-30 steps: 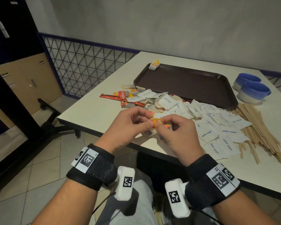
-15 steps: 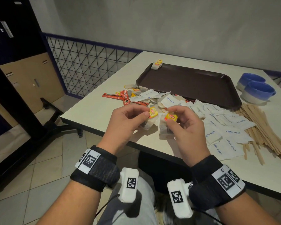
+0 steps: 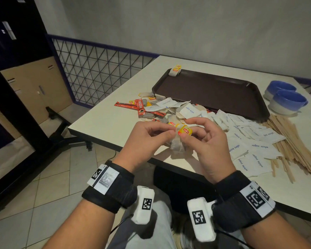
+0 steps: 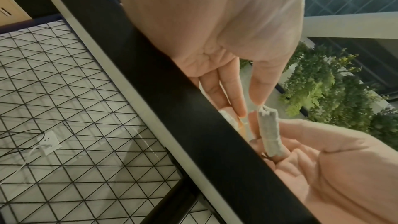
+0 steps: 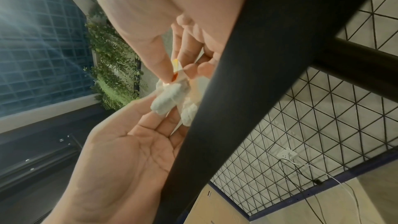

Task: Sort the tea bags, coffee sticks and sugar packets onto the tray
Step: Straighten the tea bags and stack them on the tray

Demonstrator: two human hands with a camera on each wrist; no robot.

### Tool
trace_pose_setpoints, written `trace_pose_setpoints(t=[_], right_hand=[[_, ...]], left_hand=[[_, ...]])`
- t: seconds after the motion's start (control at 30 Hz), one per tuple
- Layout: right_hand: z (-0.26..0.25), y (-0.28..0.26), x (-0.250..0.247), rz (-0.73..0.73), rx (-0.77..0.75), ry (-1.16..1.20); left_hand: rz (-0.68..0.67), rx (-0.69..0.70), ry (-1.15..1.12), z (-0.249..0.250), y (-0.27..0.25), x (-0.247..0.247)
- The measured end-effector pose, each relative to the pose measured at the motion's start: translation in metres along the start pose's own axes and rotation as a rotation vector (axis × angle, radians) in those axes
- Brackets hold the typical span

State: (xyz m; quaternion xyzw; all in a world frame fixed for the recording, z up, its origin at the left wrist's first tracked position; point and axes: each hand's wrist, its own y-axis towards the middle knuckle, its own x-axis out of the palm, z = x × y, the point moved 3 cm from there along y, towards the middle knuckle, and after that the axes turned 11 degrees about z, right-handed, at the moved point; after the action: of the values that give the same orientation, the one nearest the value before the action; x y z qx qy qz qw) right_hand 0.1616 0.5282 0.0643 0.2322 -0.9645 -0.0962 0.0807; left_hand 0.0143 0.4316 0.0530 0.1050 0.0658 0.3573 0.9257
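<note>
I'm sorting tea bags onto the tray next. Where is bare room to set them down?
Nearly all of the tray is bare; one tea bag sits at its far left corner. The table between tray and hands is crowded with sugar packets and coffee sticks.

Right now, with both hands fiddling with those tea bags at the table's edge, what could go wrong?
The tea bags are held over the table edge; if the left hand or right hand slips, one might fall to the floor. Their strings look tangled, so tugging could tear a bag. The tray holds only one tea bag; sorting has barely begun.
</note>
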Motion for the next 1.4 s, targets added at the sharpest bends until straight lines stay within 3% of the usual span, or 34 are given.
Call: trace_pose_setpoints(t=[0.23, 0.43, 0.7, 1.4], right_hand=[[0.0028, 0.0011, 0.0019, 0.008, -0.033, -0.043], [0.0015, 0.0027, 0.0010, 0.074, 0.016, 0.007], [0.0053, 0.0046, 0.0027, 0.052, -0.007, -0.137], [0.0048, 0.0015, 0.0035, 0.007, 0.019, -0.138]], left_hand=[[0.021, -0.011, -0.010, 0.0004, -0.0005, 0.0027], [0.046, -0.109, -0.031, 0.0013, -0.0009, 0.0007], [0.020, -0.053, -0.047, 0.0052, 0.0006, -0.0045], [0.011, -0.062, -0.105, 0.0046, -0.0015, -0.0045]])
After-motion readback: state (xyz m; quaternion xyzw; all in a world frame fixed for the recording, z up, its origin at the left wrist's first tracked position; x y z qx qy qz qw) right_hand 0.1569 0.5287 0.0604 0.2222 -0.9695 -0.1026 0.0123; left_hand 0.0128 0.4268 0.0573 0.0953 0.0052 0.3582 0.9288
